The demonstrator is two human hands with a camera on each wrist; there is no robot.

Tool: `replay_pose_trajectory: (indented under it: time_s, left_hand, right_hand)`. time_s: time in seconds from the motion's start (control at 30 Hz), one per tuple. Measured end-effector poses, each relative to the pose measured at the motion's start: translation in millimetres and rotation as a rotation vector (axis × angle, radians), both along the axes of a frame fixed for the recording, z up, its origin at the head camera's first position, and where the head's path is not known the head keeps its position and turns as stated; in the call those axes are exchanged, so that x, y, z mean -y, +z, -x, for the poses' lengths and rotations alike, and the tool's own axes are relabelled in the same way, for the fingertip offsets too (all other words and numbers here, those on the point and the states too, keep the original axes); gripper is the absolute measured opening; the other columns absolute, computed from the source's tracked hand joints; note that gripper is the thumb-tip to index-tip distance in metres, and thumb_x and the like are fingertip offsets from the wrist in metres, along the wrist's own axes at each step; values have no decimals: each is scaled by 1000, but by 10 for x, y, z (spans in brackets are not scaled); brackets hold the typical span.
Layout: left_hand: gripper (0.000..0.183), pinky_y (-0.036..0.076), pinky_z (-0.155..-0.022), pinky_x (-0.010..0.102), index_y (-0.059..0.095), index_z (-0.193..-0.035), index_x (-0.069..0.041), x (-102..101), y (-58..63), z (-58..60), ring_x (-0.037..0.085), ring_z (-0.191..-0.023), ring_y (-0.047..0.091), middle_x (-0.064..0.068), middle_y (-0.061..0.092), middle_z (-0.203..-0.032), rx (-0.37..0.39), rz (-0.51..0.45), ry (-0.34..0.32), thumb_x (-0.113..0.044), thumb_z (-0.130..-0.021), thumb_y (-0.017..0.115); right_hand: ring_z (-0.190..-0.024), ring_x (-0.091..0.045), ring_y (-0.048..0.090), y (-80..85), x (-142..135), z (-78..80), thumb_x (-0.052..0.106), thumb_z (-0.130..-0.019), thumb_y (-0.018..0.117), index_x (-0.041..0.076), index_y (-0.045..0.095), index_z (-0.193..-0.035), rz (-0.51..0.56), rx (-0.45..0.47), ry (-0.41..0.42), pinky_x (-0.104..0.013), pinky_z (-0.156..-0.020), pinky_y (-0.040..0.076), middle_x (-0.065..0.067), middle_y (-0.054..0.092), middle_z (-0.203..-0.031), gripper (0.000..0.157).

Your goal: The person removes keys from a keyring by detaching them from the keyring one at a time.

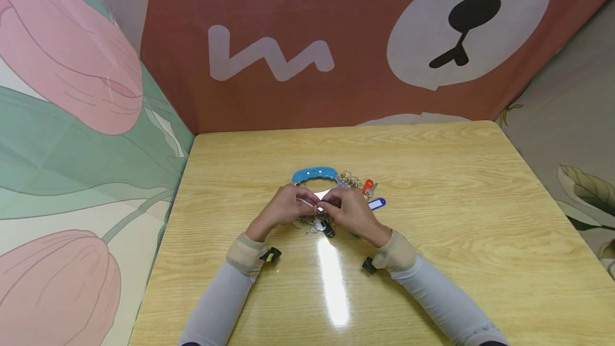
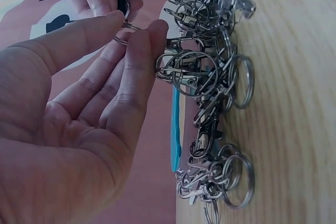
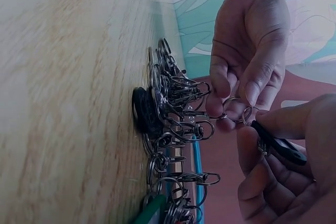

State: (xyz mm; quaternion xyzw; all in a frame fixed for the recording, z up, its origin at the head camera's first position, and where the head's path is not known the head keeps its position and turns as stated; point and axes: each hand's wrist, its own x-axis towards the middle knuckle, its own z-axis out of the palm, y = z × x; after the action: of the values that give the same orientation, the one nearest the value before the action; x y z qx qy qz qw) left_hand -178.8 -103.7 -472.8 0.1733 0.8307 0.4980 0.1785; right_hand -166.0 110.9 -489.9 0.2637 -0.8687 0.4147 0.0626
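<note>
On the wood-grain table (image 1: 442,196), before a red backdrop (image 1: 355,79), lie metal rings (image 2: 202,72).

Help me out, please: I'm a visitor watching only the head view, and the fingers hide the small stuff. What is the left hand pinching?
Observer: The left wrist view shows the left hand pinching a thin metal ring between thumb and fingers.
Visitor: Oh! And the right hand, what's in there?
Observer: A black tag, held between thumb and fingers; the right wrist view shows it clearly.
</note>
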Motion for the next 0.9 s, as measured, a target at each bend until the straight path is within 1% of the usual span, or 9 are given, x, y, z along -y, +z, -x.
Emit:
replay_pose_trajectory:
  time_s: [0.23,0.43,0.57,0.77,0.9]
  left_hand:
    - [17,61,-76,27,79,-107,-3,10,-11,9,15,-88,75,7,81,-100,-13,11,-17,-6,-90,82]
    - [24,64,-80,29,74,-112,3,7,-28,-14,21,-92,77,15,79,-104,57,-74,-26,3,-90,81]
    - [26,64,-80,28,72,-113,5,5,-41,-32,22,-94,77,18,79,-105,84,-91,-27,7,-89,80]
    - [23,64,-81,29,73,-112,4,11,-41,-15,22,-95,77,17,79,-105,64,-94,-48,6,-90,79]
    - [22,63,-82,29,74,-112,2,25,-27,1,21,-96,77,15,79,-106,39,-60,-56,1,-91,80]
  right_hand:
    - [-66,-5,60,6,5,-2,11,-90,85,8,81,-87,9,23,-28,-22,-58,51,0,75,-80,5]
    - [-66,-5,62,-43,11,-10,9,-88,85,8,81,-86,8,37,-49,-22,-60,54,1,74,-79,5]
    - [-67,-4,62,-83,14,-19,8,-88,85,8,81,-85,3,45,-55,-22,-60,55,1,74,-78,6]
    - [-67,-5,63,-91,16,-7,10,-87,86,8,80,-85,-9,22,-68,-23,-61,56,1,74,-78,6]
    - [-68,-6,63,-64,16,2,11,-88,86,9,80,-85,-14,20,-65,-23,-62,55,1,74,-79,7]
